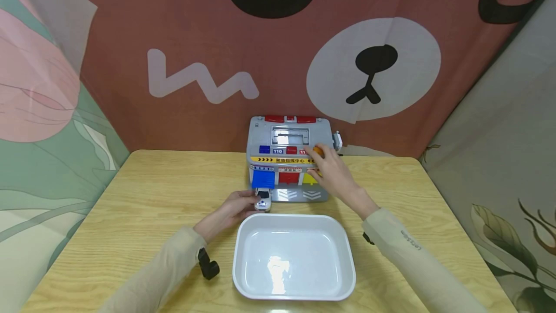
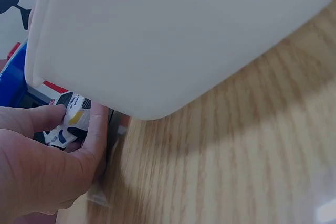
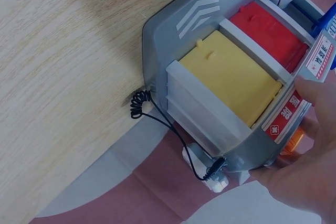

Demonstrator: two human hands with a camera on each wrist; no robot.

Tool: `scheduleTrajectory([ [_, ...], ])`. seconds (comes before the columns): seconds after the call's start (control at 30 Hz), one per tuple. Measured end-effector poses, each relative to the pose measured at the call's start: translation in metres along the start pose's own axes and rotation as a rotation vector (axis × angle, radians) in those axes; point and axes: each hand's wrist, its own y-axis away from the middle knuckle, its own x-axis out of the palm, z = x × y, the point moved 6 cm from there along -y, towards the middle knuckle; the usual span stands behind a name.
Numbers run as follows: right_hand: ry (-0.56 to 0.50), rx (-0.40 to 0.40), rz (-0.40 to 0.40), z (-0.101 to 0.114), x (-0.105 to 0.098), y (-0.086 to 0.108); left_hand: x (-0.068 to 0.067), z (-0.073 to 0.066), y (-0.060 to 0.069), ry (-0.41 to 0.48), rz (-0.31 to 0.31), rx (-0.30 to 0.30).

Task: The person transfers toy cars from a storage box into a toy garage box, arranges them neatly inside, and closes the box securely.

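A grey toy garage (image 1: 288, 158) stands at the back of the table, its blue door (image 1: 263, 179) raised and its red door (image 3: 269, 35) and yellow door (image 3: 231, 74) down. Between thumb and fingers, my left hand (image 1: 234, 206) pinches a white toy police car (image 1: 262, 200) at the blue doorway, nose outward. The car's rear lies under the blue door. My right hand (image 1: 334, 173) grips the garage's upper right front edge, beside an orange button (image 1: 318, 151). Part of that button is hidden by the fingers.
In front of the garage sits a white plastic tub (image 1: 294, 291), close to my left hand. A coiled black cord (image 3: 139, 103) and a white handset-like piece (image 3: 207, 169) hang at the garage's side. A curtain printed with a bear (image 1: 278, 71) hangs behind the table.
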Motion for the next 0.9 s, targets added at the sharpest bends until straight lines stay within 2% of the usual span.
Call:
scheduleTrajectory([
  [0.13,0.005,0.002,0.005,0.0,0.0,0.0,0.0,0.001,-0.001,0.066,-0.008,-0.023],
  [0.27,0.005,0.008,0.011,-0.001,0.001,0.0,-0.001,0.001,-0.002,0.072,-0.025,-0.019],
  [0.4,0.004,0.01,0.011,-0.001,0.001,-0.001,-0.004,0.001,-0.002,0.004,-0.044,-0.019],
  [0.63,0.003,-0.013,-0.004,0.0,0.002,-0.001,-0.004,0.001,-0.006,-0.183,-0.029,0.009],
  [0.9,0.001,0.006,0.013,-0.004,0.002,-0.001,-0.003,0.003,-0.013,-0.271,-0.036,0.015],
])
